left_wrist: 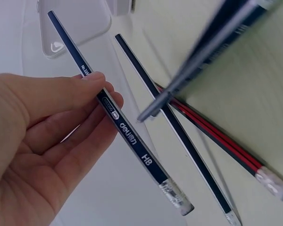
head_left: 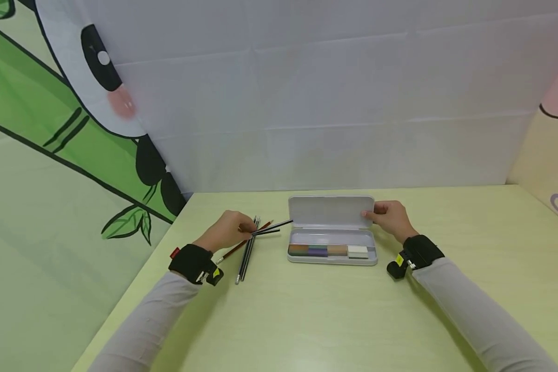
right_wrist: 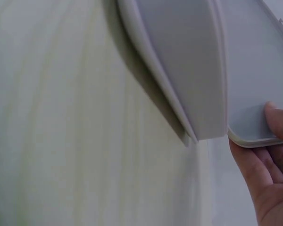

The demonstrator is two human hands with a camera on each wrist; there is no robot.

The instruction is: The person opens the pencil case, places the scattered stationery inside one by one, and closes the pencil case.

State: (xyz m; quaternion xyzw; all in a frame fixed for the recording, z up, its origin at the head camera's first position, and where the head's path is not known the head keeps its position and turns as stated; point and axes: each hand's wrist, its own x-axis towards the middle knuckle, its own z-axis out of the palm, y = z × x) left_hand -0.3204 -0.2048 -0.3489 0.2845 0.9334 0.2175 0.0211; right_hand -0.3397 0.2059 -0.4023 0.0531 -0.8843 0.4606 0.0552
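My left hand [head_left: 230,230] pinches a dark blue HB pencil [left_wrist: 132,141] between thumb and fingers, its far end pointing towards an open pencil case [head_left: 330,262]. Beneath it lies another dark pencil [left_wrist: 179,136], almost parallel, crossing a red-and-black pencil [left_wrist: 217,136]. Two more dark pencils [head_left: 246,261] lie side by side, blurred in the left wrist view. My right hand [head_left: 392,217] holds the raised lid [head_left: 330,211] at its right edge, thumb on the inner face and fingers behind. Inside the case are brown and purple pieces [head_left: 318,251] and a white block [head_left: 358,252].
A pale yellow-green table [head_left: 307,315] supports everything. Behind it hangs a white cloth [head_left: 330,103], with a green printed pattern [head_left: 32,98] on the left. Black straps with small cameras circle both wrists.
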